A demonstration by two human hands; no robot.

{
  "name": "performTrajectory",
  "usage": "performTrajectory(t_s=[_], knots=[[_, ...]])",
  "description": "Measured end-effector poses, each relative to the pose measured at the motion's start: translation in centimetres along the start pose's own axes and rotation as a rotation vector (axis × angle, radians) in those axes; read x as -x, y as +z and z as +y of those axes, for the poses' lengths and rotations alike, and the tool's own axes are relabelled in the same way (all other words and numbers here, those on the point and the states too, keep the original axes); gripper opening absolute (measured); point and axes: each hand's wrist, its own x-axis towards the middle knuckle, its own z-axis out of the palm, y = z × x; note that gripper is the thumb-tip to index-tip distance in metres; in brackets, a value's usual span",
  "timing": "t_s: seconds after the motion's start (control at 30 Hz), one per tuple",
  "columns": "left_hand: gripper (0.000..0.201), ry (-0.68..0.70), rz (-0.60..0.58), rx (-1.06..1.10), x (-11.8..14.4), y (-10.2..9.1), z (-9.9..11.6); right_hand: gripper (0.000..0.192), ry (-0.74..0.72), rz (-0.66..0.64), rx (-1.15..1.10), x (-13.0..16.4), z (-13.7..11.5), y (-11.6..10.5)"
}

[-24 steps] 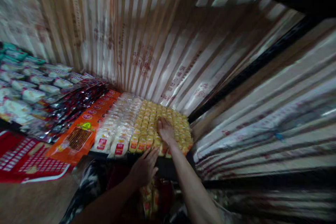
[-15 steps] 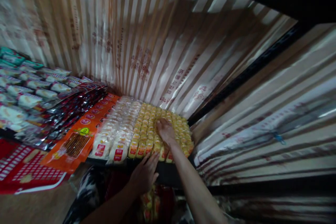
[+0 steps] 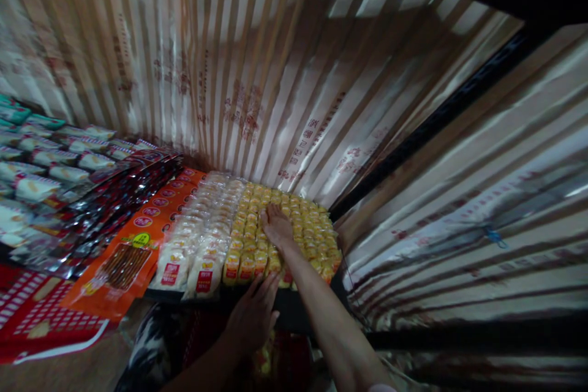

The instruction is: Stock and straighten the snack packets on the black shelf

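Rows of small yellow snack packets (image 3: pixel 303 226) fill the right end of a dark shelf (image 3: pixel 294 312). My right hand (image 3: pixel 277 228) lies on top of these rows, palm down with its fingers stretched out. At the front ends of the rows, my left hand (image 3: pixel 255 311) rests against the nearest packets, fingers extended and open. Neither hand appears to grip anything. Just left of the yellow rows stand two rows of clear-wrapped white packs (image 3: pixel 202 269) with red labels.
Farther left lie an orange snack bag (image 3: pixel 114 263), dark shiny packets (image 3: pixel 124 202) and white packets (image 3: pixel 37 187). A red basket (image 3: pixel 46 312) with a white handle is below them. Plastic-covered striped sheeting (image 3: pixel 257 61) rises behind, and a black post (image 3: pixel 427 116) slants at right.
My right hand has moved a little to the left over the yellow packets. The left hand stays at the front edge, and the view has shifted slightly.
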Motion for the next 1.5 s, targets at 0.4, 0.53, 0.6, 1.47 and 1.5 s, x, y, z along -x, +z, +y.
performTrajectory(t_s=[0.4, 0.53, 0.6, 1.47, 1.5], knots=[[0.053, 0.017, 0.036, -0.048, -0.1, -0.4, 0.0, 0.066, 0.036, -0.147, -0.03, -4.0, 0.4, 0.7], [0.051, 0.007, 0.023, -0.05, -0.1, -0.6, 0.0, 0.063, 0.021, -0.008, -0.147, -2.1, 1.2, -0.4], [0.051, 0.005, 0.008, -0.055, -0.2, -0.7, 0.0, 0.061, 0.012, 0.164, -0.262, 0.9, 1.8, -1.0], [0.043, 0.178, 0.011, 0.01, -1.4, 2.3, 1.0, 0.044, 0.0, 0.126, -0.351, 18.0, 4.6, 2.4], [0.044, 0.177, 0.017, 0.012, -1.5, 2.3, 1.0, 0.044, -0.018, 0.116, -0.337, 17.9, 4.6, 2.0]])
